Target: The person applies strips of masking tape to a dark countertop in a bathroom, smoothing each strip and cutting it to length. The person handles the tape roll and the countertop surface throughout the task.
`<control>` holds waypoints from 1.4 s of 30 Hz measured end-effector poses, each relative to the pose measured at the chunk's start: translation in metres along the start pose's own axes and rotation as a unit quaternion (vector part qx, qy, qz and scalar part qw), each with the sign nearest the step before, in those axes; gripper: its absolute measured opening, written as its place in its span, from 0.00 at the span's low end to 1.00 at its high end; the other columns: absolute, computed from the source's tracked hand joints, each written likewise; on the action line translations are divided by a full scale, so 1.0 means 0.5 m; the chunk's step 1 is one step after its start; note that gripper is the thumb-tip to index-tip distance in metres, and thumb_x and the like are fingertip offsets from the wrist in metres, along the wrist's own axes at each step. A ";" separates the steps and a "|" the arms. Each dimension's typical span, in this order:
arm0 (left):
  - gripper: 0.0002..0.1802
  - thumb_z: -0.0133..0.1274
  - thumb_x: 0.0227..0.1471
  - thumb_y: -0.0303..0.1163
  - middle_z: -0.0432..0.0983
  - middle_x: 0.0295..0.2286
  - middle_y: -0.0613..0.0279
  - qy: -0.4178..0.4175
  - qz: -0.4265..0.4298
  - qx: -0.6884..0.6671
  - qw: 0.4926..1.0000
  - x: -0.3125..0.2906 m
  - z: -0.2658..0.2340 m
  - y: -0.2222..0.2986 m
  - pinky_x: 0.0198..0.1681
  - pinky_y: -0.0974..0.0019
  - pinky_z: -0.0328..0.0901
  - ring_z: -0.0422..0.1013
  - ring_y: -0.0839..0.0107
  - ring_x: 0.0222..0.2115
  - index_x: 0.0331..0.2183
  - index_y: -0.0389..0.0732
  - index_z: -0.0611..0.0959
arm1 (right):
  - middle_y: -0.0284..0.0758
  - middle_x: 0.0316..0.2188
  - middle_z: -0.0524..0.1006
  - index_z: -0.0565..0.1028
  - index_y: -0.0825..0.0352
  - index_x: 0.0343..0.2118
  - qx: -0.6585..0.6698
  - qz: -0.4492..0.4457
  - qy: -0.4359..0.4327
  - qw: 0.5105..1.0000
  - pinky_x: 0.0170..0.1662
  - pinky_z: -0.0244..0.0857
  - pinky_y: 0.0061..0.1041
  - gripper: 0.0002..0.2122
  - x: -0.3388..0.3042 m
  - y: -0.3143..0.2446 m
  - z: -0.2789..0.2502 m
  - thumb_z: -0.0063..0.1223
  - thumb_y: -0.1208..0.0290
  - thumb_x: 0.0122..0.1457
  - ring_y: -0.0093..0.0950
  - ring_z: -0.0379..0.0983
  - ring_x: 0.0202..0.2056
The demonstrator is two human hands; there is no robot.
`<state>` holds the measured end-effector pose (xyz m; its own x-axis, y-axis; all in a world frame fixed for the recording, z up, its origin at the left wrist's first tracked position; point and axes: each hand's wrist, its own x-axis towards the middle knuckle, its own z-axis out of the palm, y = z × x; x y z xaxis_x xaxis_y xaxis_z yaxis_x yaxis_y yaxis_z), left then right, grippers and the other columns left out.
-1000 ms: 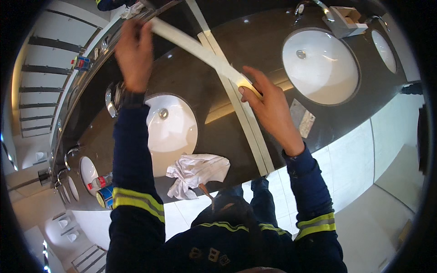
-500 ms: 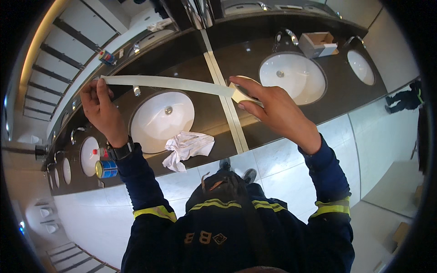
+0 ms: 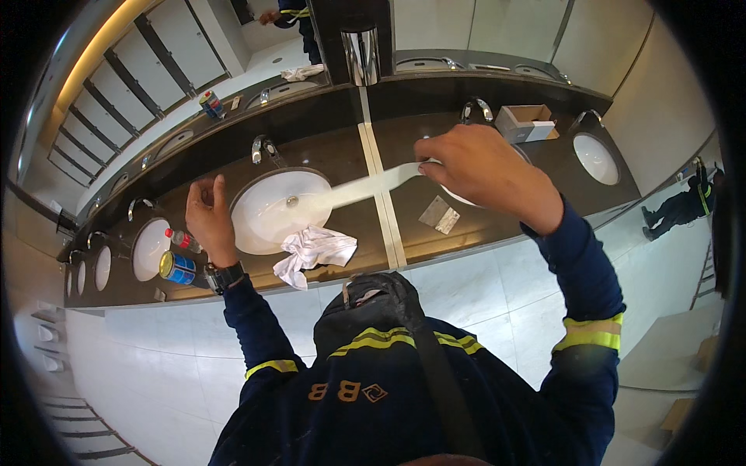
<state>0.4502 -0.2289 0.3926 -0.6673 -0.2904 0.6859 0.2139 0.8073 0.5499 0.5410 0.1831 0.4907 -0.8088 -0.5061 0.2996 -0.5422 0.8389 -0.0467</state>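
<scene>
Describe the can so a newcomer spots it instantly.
Along the dark counter, find the left hand. Just left of its wrist sits the can, below the red-capped bottle in view; its blue side and yellowish rim set it apart.

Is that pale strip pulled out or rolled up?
Pulled out: the strip runs from the right hand over a sink, its far end blurred.

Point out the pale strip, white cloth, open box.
Pale strip [image 3: 364,189], head view: middle of its visible length.
White cloth [image 3: 320,249], head view: middle of its crumpled folds.
Open box [image 3: 517,127], head view: its outer wall.
</scene>
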 end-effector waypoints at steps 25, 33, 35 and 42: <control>0.09 0.54 0.61 0.31 0.80 0.30 0.50 -0.393 0.167 -0.310 0.850 -0.130 0.104 0.349 0.39 0.57 0.68 0.76 0.51 0.33 0.35 0.34 0.83 | 0.38 0.21 0.77 0.80 0.64 0.31 -0.073 -0.108 0.038 0.991 0.32 0.70 0.39 0.04 0.026 -0.024 0.019 0.59 0.71 0.56 0.39 0.78 0.27; 0.16 0.47 0.70 0.37 0.84 0.36 0.60 -0.356 -0.168 -0.474 0.788 -0.090 0.301 0.152 0.49 0.67 0.69 0.78 0.70 0.39 0.42 0.36 0.84 | 0.38 0.28 0.80 0.80 0.60 0.43 0.068 0.068 0.248 0.964 0.31 0.69 0.40 0.09 0.044 0.084 0.294 0.58 0.70 0.60 0.40 0.78 0.29; 0.18 0.45 0.70 0.38 0.84 0.40 0.58 -0.354 -0.174 -0.520 0.757 -0.083 0.294 0.178 0.52 0.66 0.68 0.78 0.70 0.43 0.47 0.36 0.83 | 0.40 0.28 0.80 0.79 0.62 0.45 0.018 0.133 0.126 0.983 0.32 0.70 0.41 0.10 -0.003 0.181 0.484 0.57 0.66 0.63 0.42 0.78 0.30; 0.26 0.38 0.72 0.45 0.74 0.58 0.52 -0.402 -0.229 -0.576 0.674 -0.061 0.365 0.127 0.63 0.57 0.60 0.68 0.64 0.59 0.57 0.37 0.77 | 0.48 0.37 0.82 0.78 0.63 0.55 0.036 0.291 -0.143 0.945 0.44 0.73 0.42 0.20 -0.039 0.199 0.733 0.60 0.62 0.62 0.45 0.80 0.40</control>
<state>0.3542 -0.0749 0.3196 -0.9236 0.3720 0.0930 -0.0429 -0.3413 0.9390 0.4192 0.2032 0.1311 -0.9978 -0.0052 -0.0660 0.0076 0.9814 -0.1920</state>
